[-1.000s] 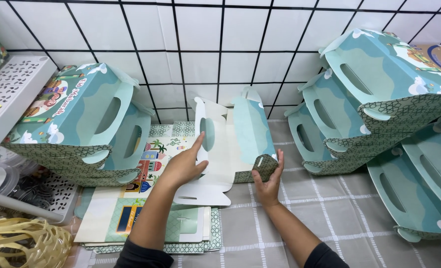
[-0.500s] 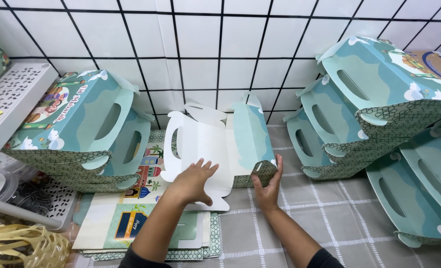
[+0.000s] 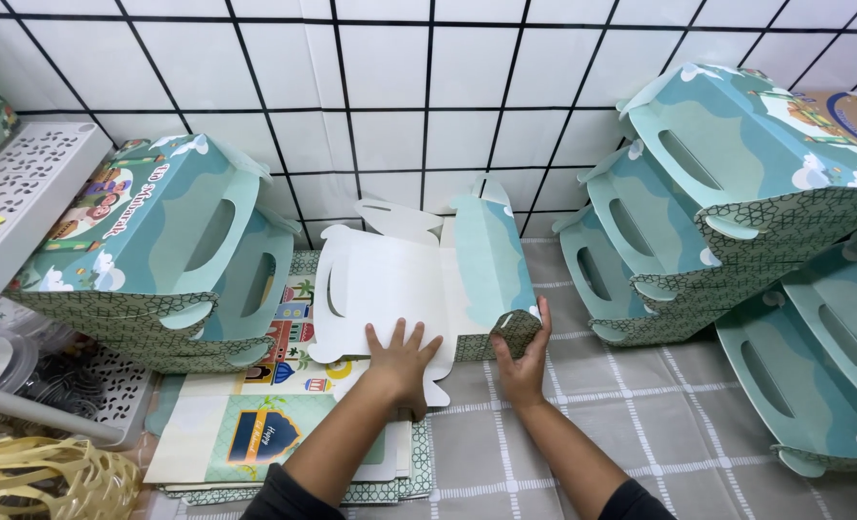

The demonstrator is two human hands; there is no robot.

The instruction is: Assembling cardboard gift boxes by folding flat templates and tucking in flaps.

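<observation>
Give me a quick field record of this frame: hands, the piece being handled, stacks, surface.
left hand: flat, fingers spread, pressing on white inner panel
right hand: gripping the patterned end
half-folded box: teal outside, white inside, opened out, handle cutout on left flap
flat box blanks: stacked under the left forearm
left stack of folded boxes: two, teal
right stack of folded boxes: several, teal
tablecloth: grey check

Finished teal handle boxes [image 3: 149, 255] are sitting stacked at left, and a larger stack [image 3: 737, 193] is leaning at right, against the white tiled wall [image 3: 390, 96] running along the far side. Flat printed box blanks [image 3: 255, 433] are lying piled at near left on the grey checked cloth [image 3: 659, 404]. A white perforated rack [image 3: 24, 183] is standing at far left, with pale straw strands [image 3: 43, 481] bunching in the near left corner.
</observation>
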